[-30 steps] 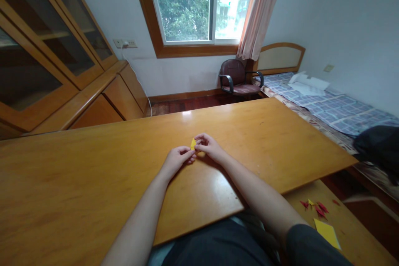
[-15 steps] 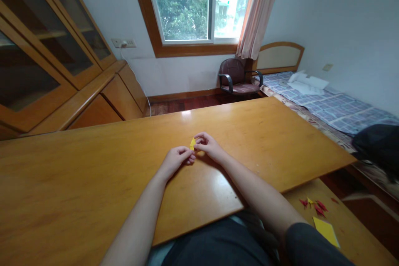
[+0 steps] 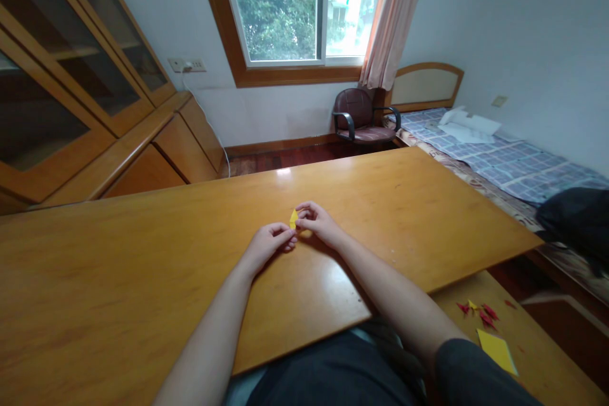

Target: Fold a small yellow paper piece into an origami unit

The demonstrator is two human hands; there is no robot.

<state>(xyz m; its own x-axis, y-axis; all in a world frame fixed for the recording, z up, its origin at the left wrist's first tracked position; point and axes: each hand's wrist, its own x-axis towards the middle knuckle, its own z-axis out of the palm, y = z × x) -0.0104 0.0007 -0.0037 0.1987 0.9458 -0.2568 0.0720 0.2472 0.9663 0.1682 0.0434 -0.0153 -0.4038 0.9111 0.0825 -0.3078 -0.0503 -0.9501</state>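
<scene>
A small piece of folded yellow paper (image 3: 293,219) stands between my hands, just above the middle of the wooden table (image 3: 166,266). My left hand (image 3: 276,240) pinches its lower end between thumb and fingers. From the other side, my right hand (image 3: 316,222) grips the paper's right edge with thumb and curled fingertips. The paper tapers to a point at the top; its finer folds are too small to make out, and the fingers hide part of it.
On a lower surface at the right lie several small red folded paper pieces (image 3: 488,314), a yellow one (image 3: 472,306) and a yellow paper sheet (image 3: 497,351). Beyond the table are a brown armchair (image 3: 356,117), a bed (image 3: 514,152) with a black bag (image 3: 578,222), and a glass-door cabinet (image 3: 85,114).
Almost nothing differs. Both hands keep their hold on the yellow paper, and the whole view has shifted very slightly.
</scene>
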